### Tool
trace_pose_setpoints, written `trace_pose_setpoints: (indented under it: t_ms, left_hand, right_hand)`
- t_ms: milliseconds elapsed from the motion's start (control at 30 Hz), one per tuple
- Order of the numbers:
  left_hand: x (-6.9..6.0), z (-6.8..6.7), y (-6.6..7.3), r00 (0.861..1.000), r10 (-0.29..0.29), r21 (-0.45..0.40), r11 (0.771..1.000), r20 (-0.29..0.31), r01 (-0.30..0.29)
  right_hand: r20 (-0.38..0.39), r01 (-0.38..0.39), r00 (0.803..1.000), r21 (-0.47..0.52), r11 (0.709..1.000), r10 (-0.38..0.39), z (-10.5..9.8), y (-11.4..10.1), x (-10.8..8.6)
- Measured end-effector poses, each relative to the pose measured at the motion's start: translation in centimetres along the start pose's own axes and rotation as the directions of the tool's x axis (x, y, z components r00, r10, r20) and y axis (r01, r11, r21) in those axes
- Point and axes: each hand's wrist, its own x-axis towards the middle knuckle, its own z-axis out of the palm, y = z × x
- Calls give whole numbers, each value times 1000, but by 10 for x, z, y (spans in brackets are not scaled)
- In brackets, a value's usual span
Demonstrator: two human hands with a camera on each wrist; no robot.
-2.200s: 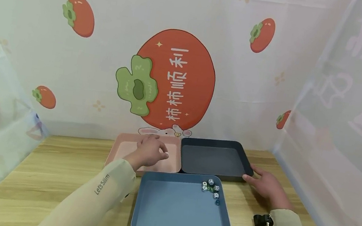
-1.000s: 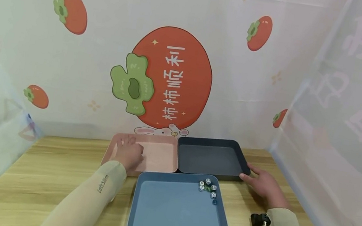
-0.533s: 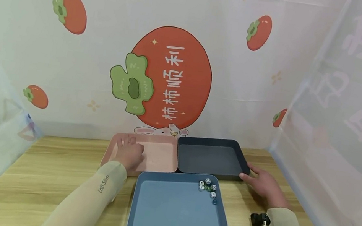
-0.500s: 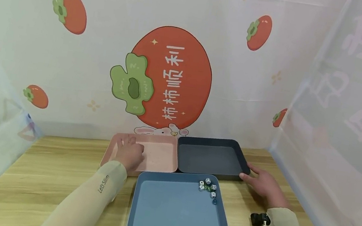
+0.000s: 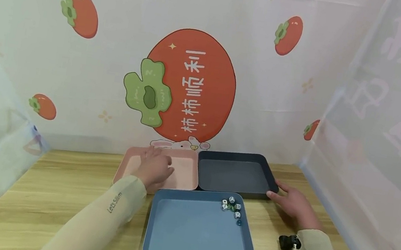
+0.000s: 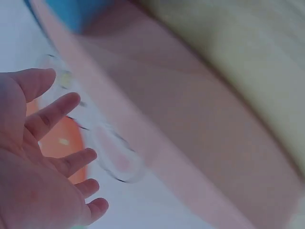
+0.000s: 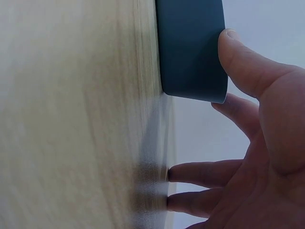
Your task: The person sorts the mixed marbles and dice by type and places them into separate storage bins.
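Spreading loose, slightly bent fingers (image 6: 53,114) on the left hand (image 5: 154,169), with nothing between them, over the pink tray (image 5: 184,167); no contact to be made out. Across on the right hand (image 5: 294,203), resting thumb and forefinger at the near right corner of the dark tray (image 5: 236,175), with the others fanned apart. Probably best to brace that corner lightly, without shoving it along the table (image 5: 60,191) or into the pink tray right beside it. On the left, better to come in from above, lifting the knuckles clear of the rim and the left sleeve (image 5: 95,217) clear of the blue tray (image 5: 197,231) just in front. Inside that one, white dice (image 5: 237,215), with green bits too jumbled to count and a blue bead (image 5: 238,222), by the far right corner: likely to scatter at a knock.
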Motion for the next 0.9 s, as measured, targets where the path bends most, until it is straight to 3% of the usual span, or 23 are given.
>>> trace_pose_setpoints:
  t_ms: [100, 233, 467, 700, 900]
  left_hand:
    - [1, -8, 23, 998, 42, 21, 999, -39, -41]
    - [-5, -14, 57, 993, 96, -10, 995, -68, -97]
    - [-21, -10, 108, 984, 177, -60, 982, -15, -178]
    - [-27, 5, 129, 940, 340, 2, 940, 16, -341]
    - [-33, 19, 137, 923, 373, -1, 927, 94, -374]
  right_hand:
    - [-2, 8, 1000, -10, 1000, -8, -2, -1, 0]
    - [-2, 22, 1000, -21, 1000, -22, -3, -2, -1]
    - [-1, 20, 1000, -16, 1000, -20, -2, -1, -2]
    - [1, 7, 1000, -3, 1000, -7, -2, 1, -1]
    - [-4, 0, 1000, -9, 1000, 0, 0, 1, 0]
